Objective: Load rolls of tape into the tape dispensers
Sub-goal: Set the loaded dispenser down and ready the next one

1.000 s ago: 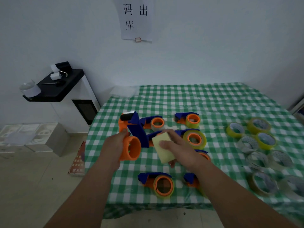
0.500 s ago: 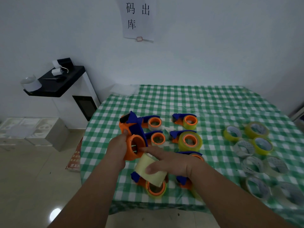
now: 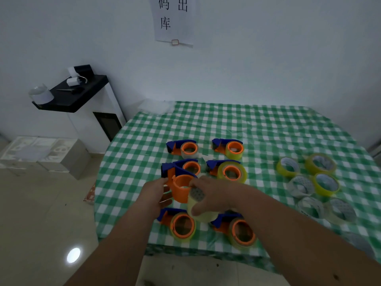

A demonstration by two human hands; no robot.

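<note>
Left hand: the left hand (image 3: 153, 194) reaches in from 7 o'clock, forearm angled up toward the middle of the counter, fingers curled around the left side of the held dispenser.
Right hand: the right hand (image 3: 214, 196) comes in from 5 o'clock, back of the hand up, thumb and fingers wrapped over the pale roll of tape.
Held dispenser: the orange and blue tape dispenser (image 3: 179, 183) is lifted above the counter's near-left part, between the two hands. Its orange drum faces toward 4 o'clock, at the roll; the blue end points away toward 11 o'clock, so the long axis runs near to far.
Roll of tape: the pale yellow roll of tape (image 3: 201, 212) sits just at the drum's right edge, touching or nearly touching it; whether it is on the drum cannot be told.
Loaded dispensers: six more tape dispensers (image 3: 226, 169) lie in pairs on the counter, at 12 o'clock and 6 o'clock of the hands, each carrying a roll.
Spare rolls: loose tape rolls (image 3: 320, 183), yellow and clear, lie flat in a cluster at 3 o'clock.
Counter: the counter (image 3: 257, 129) wears a green and white checked cloth.
Wall: a paper sign (image 3: 174, 19) hangs at 12 o'clock.
</note>
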